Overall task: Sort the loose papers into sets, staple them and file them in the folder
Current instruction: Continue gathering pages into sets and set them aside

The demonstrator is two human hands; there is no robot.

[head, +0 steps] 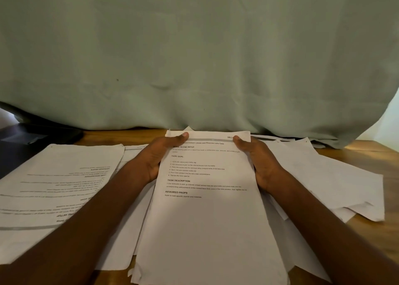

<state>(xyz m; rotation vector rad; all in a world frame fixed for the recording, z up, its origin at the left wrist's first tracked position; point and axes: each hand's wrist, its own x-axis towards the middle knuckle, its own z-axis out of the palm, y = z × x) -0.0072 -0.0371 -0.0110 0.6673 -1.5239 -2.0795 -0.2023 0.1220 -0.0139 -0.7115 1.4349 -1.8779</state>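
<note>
Pale green cloth [194,53] hung across the upper frame behind a wooden worktop [367,155]. At left lay an upside-down printed set [58,187], apparently already sorted aside. Centre frame, the left hand [158,157] and right hand [257,161] each held a grip on the side edges of a paper stack [207,209], thumbs on top, probably squaring it for stapling. Loose sheets [336,183] spread at right. No folder or stapler was identifiable.

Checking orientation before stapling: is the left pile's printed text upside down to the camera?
Yes, the left pile shows inverted headings, while the held set reads upright.
</note>
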